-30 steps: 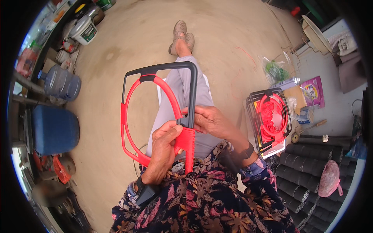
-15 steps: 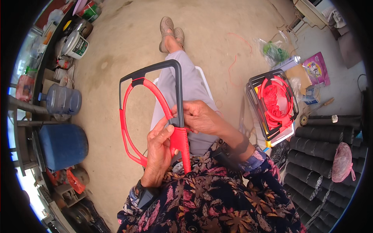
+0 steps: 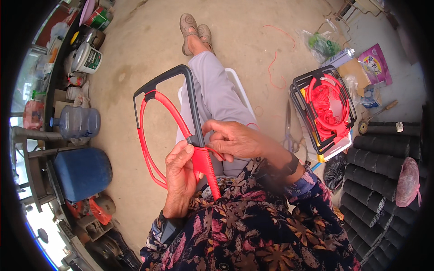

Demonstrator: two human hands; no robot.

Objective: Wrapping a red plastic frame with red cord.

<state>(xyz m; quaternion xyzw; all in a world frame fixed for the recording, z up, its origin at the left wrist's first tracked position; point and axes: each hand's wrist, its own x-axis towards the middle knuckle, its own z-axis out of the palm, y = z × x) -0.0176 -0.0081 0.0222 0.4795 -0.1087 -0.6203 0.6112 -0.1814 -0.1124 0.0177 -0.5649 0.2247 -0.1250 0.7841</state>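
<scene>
We held the frame [image 3: 190, 97] upright over our lap, its dark bar half wrapped in red cord [image 3: 204, 165]. Our left hand [image 3: 180, 178] was closed around the wrapped part of the bar. Our right hand [image 3: 237, 142] pinched the cord just beside the bar. Scissors [image 3: 288, 128] lay on the floor near a stack of frames [image 3: 323, 108].

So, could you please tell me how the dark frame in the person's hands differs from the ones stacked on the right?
The held dark rectangular frame is single, raised over the lap, in the grip of the left hand and right hand; the stacked dark frames lie flat, untouched. The held frame is partly wrapped; the stack carries bundled cord. Both bear red cord.
</scene>
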